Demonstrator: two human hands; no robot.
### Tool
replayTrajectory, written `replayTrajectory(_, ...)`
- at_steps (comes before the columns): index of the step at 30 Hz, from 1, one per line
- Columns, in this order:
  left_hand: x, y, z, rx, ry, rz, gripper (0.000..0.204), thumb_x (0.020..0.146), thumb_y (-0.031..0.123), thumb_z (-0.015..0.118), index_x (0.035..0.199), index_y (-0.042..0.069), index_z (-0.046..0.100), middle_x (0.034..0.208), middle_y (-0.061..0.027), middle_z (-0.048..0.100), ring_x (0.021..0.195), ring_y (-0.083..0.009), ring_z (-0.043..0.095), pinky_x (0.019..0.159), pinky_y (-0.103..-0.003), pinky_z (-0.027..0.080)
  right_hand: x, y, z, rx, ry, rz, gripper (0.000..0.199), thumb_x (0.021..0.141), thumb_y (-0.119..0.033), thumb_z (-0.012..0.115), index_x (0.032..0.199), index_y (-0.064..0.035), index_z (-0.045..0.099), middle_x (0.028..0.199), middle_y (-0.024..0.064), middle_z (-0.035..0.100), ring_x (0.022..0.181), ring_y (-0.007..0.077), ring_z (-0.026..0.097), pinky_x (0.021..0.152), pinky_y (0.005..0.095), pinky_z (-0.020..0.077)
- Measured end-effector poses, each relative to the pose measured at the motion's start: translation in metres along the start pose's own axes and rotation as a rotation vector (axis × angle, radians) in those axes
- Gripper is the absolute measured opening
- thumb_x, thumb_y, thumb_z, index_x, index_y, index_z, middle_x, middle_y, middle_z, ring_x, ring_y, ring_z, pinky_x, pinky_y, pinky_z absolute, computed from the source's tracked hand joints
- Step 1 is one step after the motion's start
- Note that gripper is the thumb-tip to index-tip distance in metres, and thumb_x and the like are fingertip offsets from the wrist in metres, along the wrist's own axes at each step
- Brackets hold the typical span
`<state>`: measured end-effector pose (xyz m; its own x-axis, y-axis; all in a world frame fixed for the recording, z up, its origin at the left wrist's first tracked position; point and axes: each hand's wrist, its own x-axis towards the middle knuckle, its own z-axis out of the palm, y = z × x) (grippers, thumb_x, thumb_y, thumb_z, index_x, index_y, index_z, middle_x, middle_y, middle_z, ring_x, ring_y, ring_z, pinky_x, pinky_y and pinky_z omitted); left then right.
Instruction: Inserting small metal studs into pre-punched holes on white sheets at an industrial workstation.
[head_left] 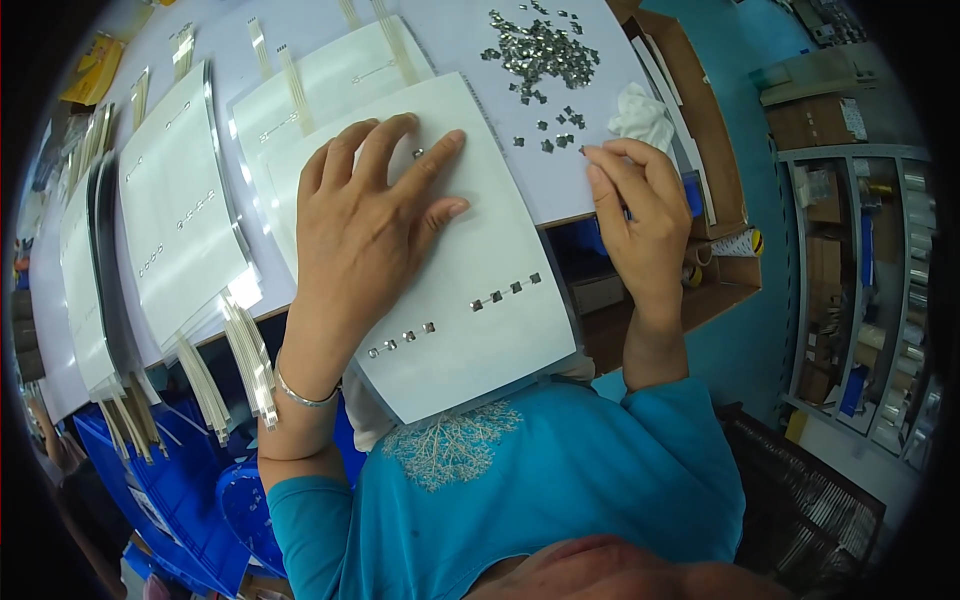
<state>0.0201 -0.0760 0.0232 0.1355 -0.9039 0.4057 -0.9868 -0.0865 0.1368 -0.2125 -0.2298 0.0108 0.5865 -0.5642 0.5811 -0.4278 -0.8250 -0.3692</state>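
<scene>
A big white paper sheet (480,260) hangs over the near edge of the white bench (590,190). Two short rows of small square metal bits (505,292) sit on the near part of it. The left hand (365,230) lies flat and open on the sheet, fingers spread, next to one tiny metal bit (417,153). The right hand (635,215) is near the bench's right edge, fingertips pinched together on something too small to make out. Farther back lies a loose pile of shiny metal bits (540,55), with a crumpled white cloth (642,115) beside it.
</scene>
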Motion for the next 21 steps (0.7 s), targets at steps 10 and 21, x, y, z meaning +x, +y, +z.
replayTrajectory(10,-0.028,-0.006,-0.023,-0.214,0.065,-0.144,0.06,0.089,0.021,0.084,0.145,0.011,0.063,0.142,-0.0139,0.063,0.138,-0.0401,0.056,0.112,-0.053,0.048,0.008,-0.005,0.0,-0.003,-0.006,-0.059,0.022,0.091,-0.007,0.082,0.112,-0.0042,0.081,0.116,0.0071,0.074,0.087,0.0233,0.068,0.072,0.0369,0.057)
replayTrajectory(21,-0.068,-0.005,-0.022,-0.253,0.158,-0.348,0.04,0.086,0.023,0.089,0.104,0.002,0.06,0.13,-0.0195,0.064,0.13,-0.0429,0.063,0.111,-0.055,0.049,0.061,-0.076,0.055,0.259,-0.32,-0.552,0.043,0.083,-0.014,0.085,0.125,-0.0103,0.079,0.152,0.015,0.06,0.141,0.0375,0.055,0.113,0.0497,0.0486)
